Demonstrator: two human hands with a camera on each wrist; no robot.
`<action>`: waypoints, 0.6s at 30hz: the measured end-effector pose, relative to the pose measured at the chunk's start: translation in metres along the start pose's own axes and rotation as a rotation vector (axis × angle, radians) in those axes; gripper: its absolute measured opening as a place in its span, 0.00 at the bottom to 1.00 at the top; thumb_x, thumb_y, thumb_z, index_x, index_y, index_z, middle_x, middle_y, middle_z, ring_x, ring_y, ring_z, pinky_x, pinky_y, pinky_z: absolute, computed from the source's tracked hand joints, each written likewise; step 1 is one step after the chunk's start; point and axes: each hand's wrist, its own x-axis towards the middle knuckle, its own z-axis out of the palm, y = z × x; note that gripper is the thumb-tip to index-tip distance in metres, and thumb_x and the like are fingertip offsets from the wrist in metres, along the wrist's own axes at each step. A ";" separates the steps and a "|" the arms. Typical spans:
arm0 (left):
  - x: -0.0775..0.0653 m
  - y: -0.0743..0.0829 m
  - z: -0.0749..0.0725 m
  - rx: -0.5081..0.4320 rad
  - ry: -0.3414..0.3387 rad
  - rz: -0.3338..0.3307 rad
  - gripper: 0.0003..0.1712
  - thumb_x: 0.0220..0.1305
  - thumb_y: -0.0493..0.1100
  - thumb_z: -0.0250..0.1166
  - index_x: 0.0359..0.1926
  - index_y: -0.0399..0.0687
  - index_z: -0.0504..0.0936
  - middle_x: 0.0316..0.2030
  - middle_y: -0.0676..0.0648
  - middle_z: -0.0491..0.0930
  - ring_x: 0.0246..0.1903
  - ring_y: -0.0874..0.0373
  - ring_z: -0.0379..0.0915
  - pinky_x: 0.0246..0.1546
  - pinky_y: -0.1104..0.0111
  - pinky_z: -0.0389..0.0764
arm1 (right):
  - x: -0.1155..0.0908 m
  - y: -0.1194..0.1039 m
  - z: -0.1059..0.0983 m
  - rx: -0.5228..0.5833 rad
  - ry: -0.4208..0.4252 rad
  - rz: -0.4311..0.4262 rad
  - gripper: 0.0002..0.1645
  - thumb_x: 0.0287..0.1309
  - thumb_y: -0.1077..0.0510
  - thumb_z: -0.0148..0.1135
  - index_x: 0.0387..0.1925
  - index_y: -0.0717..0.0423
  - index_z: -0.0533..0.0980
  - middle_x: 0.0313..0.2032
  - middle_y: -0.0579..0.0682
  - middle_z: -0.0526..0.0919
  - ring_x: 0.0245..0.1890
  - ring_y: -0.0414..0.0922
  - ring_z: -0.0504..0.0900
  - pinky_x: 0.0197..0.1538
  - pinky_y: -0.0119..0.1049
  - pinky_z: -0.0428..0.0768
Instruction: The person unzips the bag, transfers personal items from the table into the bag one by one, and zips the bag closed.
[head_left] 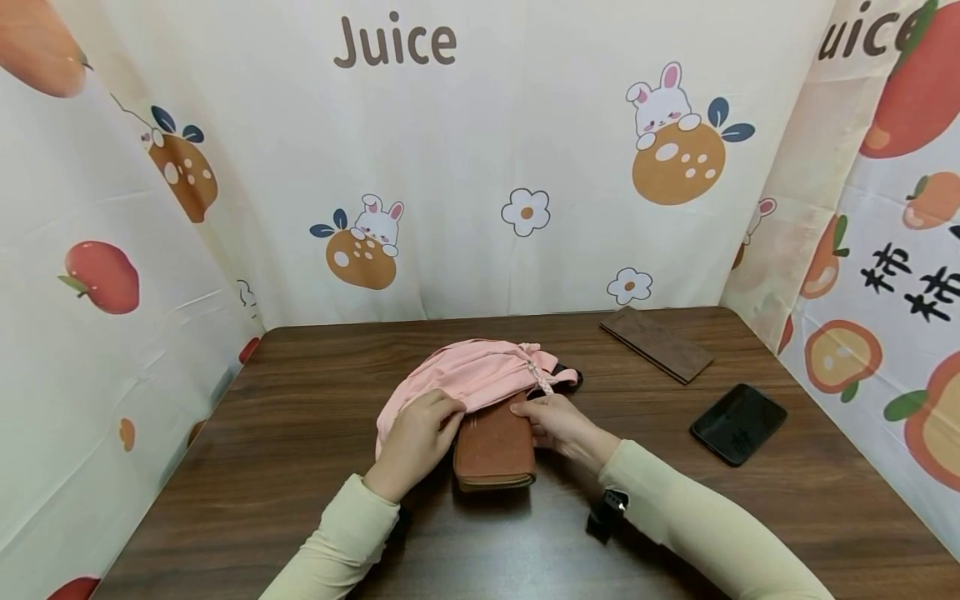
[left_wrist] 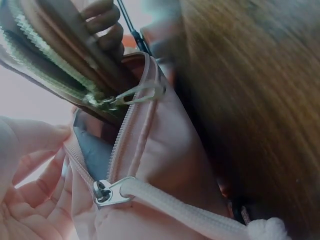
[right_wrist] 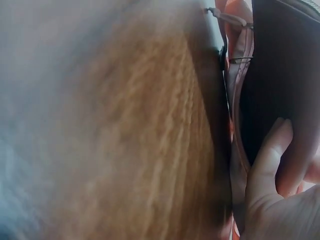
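Observation:
A pink fabric bag (head_left: 457, 367) lies mid-table with its zipped mouth facing me. One end of a brown zip-around wallet (head_left: 495, 450) is inside that mouth; the other end sticks out toward me. My left hand (head_left: 417, 437) pinches the bag's edge beside the zip. In the left wrist view, the zip's metal pull (left_wrist: 107, 192) carries a pale cord, and the wallet's gold zip (left_wrist: 65, 70) sits above the opening. My right hand (head_left: 564, 427) grips the wallet's right side, with the thumb (right_wrist: 272, 150) on its face in the right wrist view.
A dark brown folded flat item (head_left: 656, 342) lies at the back right of the wooden table (head_left: 315, 375). Nearer me on the right is a black phone (head_left: 738, 423). Printed curtains (head_left: 465, 150) stand behind the table and along both sides.

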 end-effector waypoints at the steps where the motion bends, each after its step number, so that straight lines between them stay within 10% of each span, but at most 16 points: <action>1: 0.000 0.000 0.000 0.000 0.000 0.001 0.06 0.53 0.33 0.73 0.32 0.47 0.86 0.29 0.53 0.81 0.30 0.60 0.79 0.35 0.66 0.80 | 0.001 0.000 0.000 -0.003 0.009 0.002 0.11 0.63 0.60 0.59 0.42 0.65 0.74 0.24 0.44 0.83 0.24 0.37 0.83 0.29 0.30 0.81; 18: 0.001 0.001 0.004 -0.013 -0.022 -0.009 0.06 0.54 0.33 0.72 0.32 0.47 0.86 0.29 0.53 0.81 0.30 0.60 0.79 0.35 0.65 0.80 | 0.003 -0.001 -0.007 -0.091 0.026 0.050 0.09 0.62 0.57 0.62 0.35 0.61 0.75 0.22 0.44 0.81 0.24 0.37 0.81 0.32 0.33 0.81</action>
